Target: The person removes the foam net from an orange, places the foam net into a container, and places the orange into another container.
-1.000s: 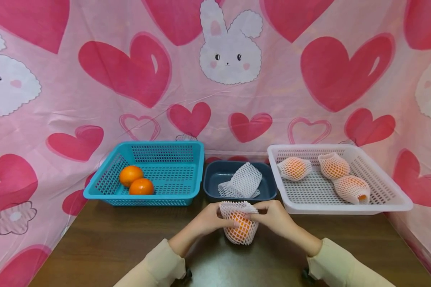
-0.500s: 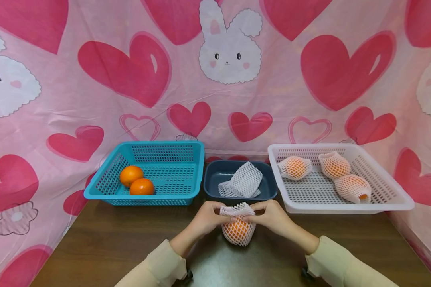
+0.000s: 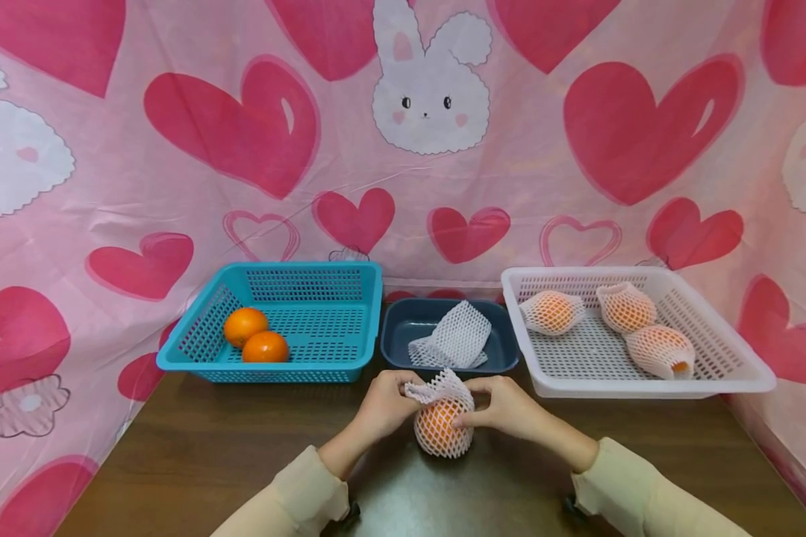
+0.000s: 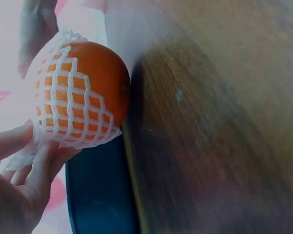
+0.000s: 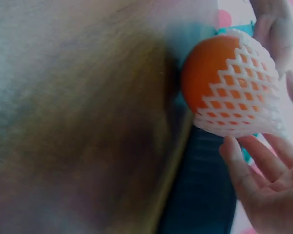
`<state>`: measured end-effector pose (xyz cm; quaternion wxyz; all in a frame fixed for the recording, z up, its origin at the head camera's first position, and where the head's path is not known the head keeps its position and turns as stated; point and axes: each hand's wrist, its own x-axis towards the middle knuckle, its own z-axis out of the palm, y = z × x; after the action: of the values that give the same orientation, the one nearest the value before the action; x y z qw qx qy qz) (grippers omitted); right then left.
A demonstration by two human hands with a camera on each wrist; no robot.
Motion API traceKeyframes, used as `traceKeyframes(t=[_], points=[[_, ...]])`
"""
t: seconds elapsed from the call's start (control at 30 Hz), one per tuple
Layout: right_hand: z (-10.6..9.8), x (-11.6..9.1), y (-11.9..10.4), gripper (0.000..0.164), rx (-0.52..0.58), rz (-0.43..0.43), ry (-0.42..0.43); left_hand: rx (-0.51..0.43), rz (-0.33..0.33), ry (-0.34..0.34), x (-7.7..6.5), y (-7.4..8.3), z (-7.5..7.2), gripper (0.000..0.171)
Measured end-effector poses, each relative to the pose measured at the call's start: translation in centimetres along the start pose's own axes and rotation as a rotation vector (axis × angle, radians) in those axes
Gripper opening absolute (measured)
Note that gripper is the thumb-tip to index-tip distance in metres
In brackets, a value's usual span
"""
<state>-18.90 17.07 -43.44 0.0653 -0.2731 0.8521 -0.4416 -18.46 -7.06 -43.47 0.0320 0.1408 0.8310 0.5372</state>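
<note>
An orange sits in a white foam fruit net close over the table in front of the dark blue tray. Both wrist views show one end of the orange bare and the mesh stretched over the rest. My left hand pinches the net's loose upper edge between thumb and fingers. From the other side my right hand holds the netted orange, its thumb on the front and its fingers behind the raised edge. In the right wrist view its fingertips lie right at the net's edge.
Behind the hands, the dark blue tray contains white foam nets. A turquoise basket at left carries two bare oranges. At right, a white basket has three netted oranges. A pink printed cloth hangs behind.
The net's upper edge now stands higher on the right and is drawn left by my left hand. My left thumb has come off the orange's front; the right thumb has shifted lower onto it.
</note>
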Motion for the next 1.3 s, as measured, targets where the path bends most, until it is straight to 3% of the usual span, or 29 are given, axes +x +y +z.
traceKeyframes(t=[0.13,0.27,0.43,0.6,0.83,0.93,1.1,1.3], points=[[0.0,0.0,0.1,0.024,0.012,0.034,-0.005,0.000,0.006,-0.010,0.0,0.0,-0.1,0.011],[0.0,0.0,-0.2,0.016,0.020,0.066,0.025,-0.006,-0.003,-0.106,-0.1,0.1,-0.2,0.020],[0.2,-0.1,-0.4,0.015,0.023,0.032,0.044,-0.017,-0.018,-0.204,-0.4,0.2,-0.2,0.032],[0.7,-0.2,-0.2,0.017,0.032,-0.021,0.064,-0.039,0.000,-0.158,-0.4,0.2,-0.3,0.023],[1.1,-0.1,0.0,0.038,0.116,-0.022,-0.039,-0.015,0.005,-0.103,-0.2,0.1,-0.3,0.025],[1.0,0.0,0.1,0.030,0.166,-0.004,-0.065,0.007,0.005,-0.090,-0.3,0.0,-0.4,0.024],[1.2,0.4,0.3,0.015,0.135,-0.010,-0.033,0.070,0.024,-0.058,-0.3,0.1,-0.4,0.020],[1.7,0.6,0.3,0.015,0.097,-0.019,0.026,0.103,0.032,-0.030,-0.3,0.1,-0.4,0.018]])
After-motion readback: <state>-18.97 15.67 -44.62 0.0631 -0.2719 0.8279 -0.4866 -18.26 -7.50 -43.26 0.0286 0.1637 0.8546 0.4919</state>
